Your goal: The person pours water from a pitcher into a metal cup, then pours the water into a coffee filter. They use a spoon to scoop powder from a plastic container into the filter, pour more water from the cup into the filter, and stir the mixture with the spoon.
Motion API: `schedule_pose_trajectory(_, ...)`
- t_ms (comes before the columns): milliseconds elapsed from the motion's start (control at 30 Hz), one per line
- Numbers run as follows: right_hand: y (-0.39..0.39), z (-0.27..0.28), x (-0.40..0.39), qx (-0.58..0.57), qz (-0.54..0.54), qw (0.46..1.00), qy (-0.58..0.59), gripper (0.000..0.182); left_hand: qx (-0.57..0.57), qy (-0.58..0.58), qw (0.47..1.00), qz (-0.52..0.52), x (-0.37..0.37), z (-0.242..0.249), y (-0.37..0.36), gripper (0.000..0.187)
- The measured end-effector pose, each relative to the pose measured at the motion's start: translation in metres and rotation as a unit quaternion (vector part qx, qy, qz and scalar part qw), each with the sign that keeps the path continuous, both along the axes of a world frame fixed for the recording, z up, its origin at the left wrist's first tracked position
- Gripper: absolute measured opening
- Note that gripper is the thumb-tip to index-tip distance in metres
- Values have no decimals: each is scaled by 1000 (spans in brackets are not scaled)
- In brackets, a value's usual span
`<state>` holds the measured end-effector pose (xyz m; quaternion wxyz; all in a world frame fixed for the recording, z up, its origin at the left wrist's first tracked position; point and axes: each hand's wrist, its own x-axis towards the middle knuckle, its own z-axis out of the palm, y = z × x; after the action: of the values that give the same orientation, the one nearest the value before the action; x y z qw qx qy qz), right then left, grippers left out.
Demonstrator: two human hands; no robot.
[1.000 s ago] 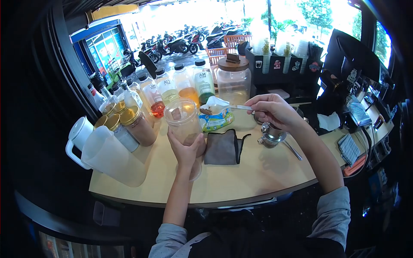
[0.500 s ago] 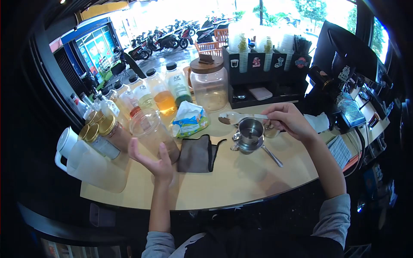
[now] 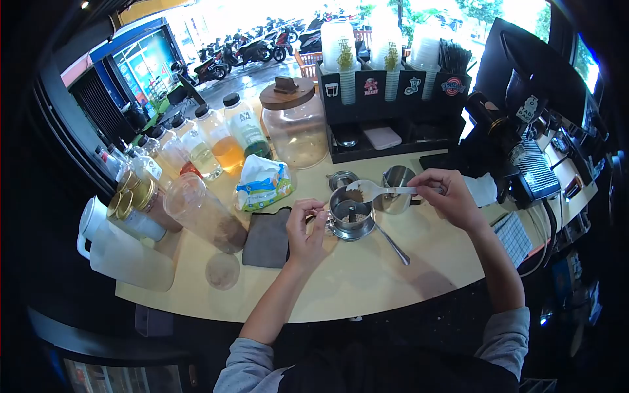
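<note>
Silver metal shows at the middle of the head view, where a round cup (image 3: 351, 211) stands upright above a shiny dish (image 3: 354, 236) on the pale wooden table (image 3: 367, 288). The left hand (image 3: 306, 232) is at the cup's left side, its fingers curled and thumb raised beside the handle; whether they close on it I cannot tell. The right hand (image 3: 447, 196) is pinched shut on a pale spoon (image 3: 383, 190), held nearly level, and the spoon's bowl, carrying brown powder (image 3: 354, 191), is over the far rim of the cup. Some pale, grainy matter lies inside the cup, around a dark upright piece.

A metal spoon (image 3: 396, 247) slants out from beside the dish. Just behind the cup are a small round metal piece (image 3: 341, 179) and a steel jug (image 3: 397, 191). Left of the left hand lies a grey cloth (image 3: 265, 241), with a wipes packet (image 3: 263, 185) behind it and a clear container (image 3: 204, 213) holding brown powder on its other side. A round lid (image 3: 223, 270) lies near that container's base. Farther back stand a big jar (image 3: 296, 131) with a wooden lid and a black cup rack (image 3: 393, 121).
</note>
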<state>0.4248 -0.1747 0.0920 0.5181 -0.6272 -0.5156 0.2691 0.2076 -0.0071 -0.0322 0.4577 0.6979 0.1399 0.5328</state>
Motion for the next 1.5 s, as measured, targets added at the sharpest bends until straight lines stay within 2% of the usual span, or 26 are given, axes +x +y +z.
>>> schedule_pose_trajectory(67,5,-8,4,64,12,992,-106,12,3,-4,1000,0,-7,-6,2,13)
schedule_pose_trajectory(167,5,-3,-1,66,13,982,-176,13,71,28,997,31,-9,-4,6,11)
schedule_pose_trajectory(233,7,2,-5,51,10,984,-170,13,107,33,992,58,-10,4,-2,10)
schedule_pose_trajectory(533,2,7,-11,31,3,983,-182,14,129,48,987,78,-12,9,-5,11)
schedule_pose_trajectory(800,4,11,-17,30,10,965,-260,16,146,61,984,84,-12,9,-4,12)
schedule_pose_trajectory(933,8,5,-13,43,7,972,-230,15,150,59,983,86,-11,8,-4,12)
schedule_pose_trajectory(1000,8,3,-9,60,18,984,-165,16,151,55,983,87,-11,7,-3,12)
schedule_pose_trajectory(1100,6,-1,-3,101,8,983,-152,14,156,52,982,91,-10,8,-3,12)
schedule_pose_trajectory(1233,-1,6,-8,83,7,984,-160,15,158,53,982,93,-10,6,-2,11)
schedule_pose_trajectory(1333,-6,12,-13,61,3,975,-215,16,159,53,982,92,-9,6,-2,11)
schedule_pose_trajectory(1500,-10,15,-20,90,62,948,-300,21,146,67,983,92,-11,8,-3,12)
